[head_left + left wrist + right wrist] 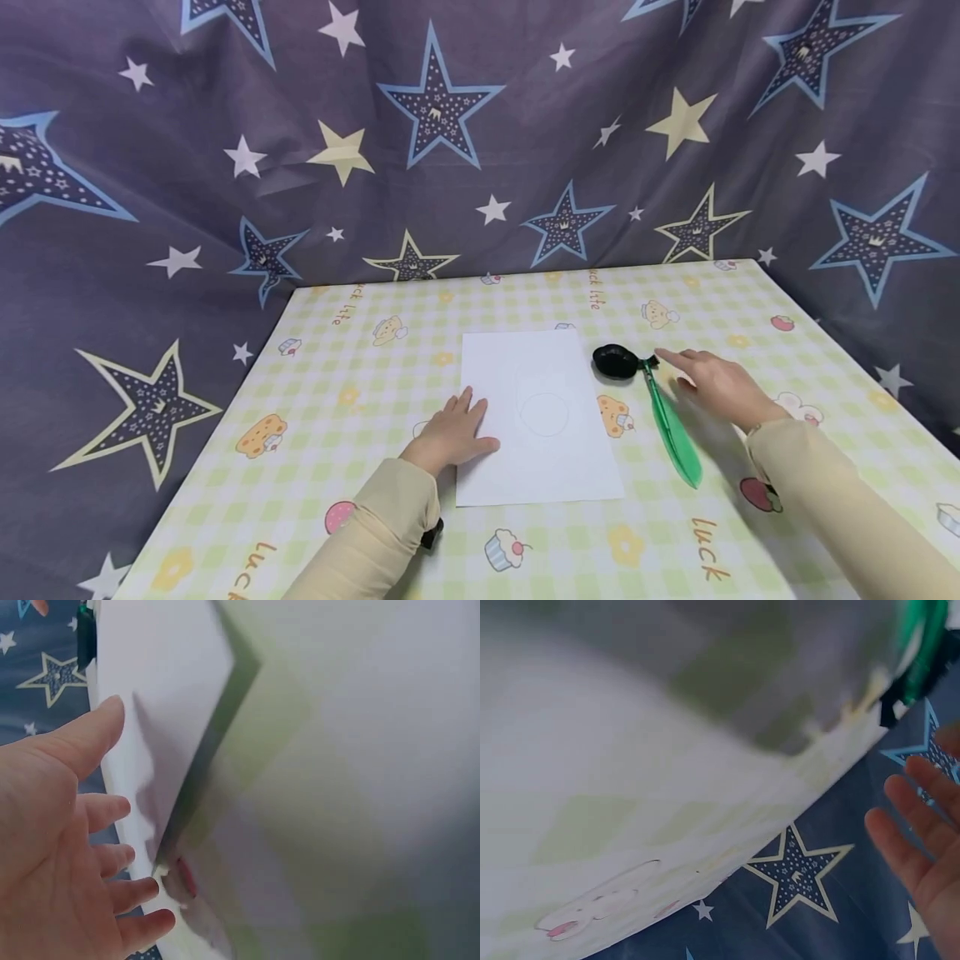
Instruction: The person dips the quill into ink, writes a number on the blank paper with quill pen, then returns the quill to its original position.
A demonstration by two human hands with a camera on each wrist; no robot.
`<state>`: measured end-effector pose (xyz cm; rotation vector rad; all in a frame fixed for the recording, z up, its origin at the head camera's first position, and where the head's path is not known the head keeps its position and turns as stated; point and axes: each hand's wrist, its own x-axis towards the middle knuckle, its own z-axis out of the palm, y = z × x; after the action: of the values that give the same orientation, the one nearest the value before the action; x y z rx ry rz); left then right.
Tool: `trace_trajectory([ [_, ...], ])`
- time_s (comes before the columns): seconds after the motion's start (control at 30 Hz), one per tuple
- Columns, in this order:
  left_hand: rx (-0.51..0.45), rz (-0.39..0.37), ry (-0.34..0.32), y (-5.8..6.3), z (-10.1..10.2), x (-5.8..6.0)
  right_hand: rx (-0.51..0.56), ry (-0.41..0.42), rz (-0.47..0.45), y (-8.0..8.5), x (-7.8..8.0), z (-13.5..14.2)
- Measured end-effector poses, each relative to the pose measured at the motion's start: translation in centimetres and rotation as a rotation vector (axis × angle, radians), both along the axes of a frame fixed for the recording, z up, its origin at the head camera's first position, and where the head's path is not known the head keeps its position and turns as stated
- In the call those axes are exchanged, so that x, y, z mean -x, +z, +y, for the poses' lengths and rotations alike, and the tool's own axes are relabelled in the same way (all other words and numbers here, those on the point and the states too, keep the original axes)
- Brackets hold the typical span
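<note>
A white sheet of paper (536,467) lies on the table and bears a faint drawn circle with a thin line at its left. My left hand (450,433) is at the sheet's left edge, fingers spread; in the left wrist view the same hand (67,847) holds nothing. Right of the sheet lies a green feather pen (675,433), its top end by a black rounded base (616,362). My right hand (723,387) is just right of the pen's black end, index finger pointing at it; whether they touch I cannot tell. Loosely extended fingers (911,840) show in the right wrist view.
The table wears a green-and-white checked cloth (360,475) printed with cakes, flowers and letters. Behind it hangs a dark curtain (300,92) with stars. A small black piece (431,535) shows under the left cuff.
</note>
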<state>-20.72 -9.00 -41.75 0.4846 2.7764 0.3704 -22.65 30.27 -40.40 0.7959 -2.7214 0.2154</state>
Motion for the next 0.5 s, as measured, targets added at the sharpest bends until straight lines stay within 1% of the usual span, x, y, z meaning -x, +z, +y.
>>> trace_trajectory([
  [0.07, 0.005, 0.011, -0.004, 0.4, -0.2, 0.3, 0.021, -0.01, 0.028, 0.4, 0.2, -0.1],
  [0.17, 0.029, 0.032, -0.001, 1.2, -0.6, 0.9, 0.054, 0.003, 0.082, 0.8, 0.7, -0.5],
  [0.27, 0.049, 0.048, 0.016, 2.2, -1.1, 1.7, 0.077, 0.017, 0.129, 1.3, 1.4, -0.9],
  [0.33, 0.057, 0.05, 0.038, 3.0, -1.6, 2.3, 0.085, 0.002, 0.138, 1.8, 1.7, -1.3],
  [0.4, 0.068, 0.062, 0.053, 3.8, -2.0, 2.9, 0.083, -0.04, 0.097, 2.3, 2.0, -1.7],
  [0.5, 0.072, 0.076, 0.072, 5.1, -2.7, 3.8, 0.07, -0.123, -0.027, 3.2, 2.4, -2.4],
])
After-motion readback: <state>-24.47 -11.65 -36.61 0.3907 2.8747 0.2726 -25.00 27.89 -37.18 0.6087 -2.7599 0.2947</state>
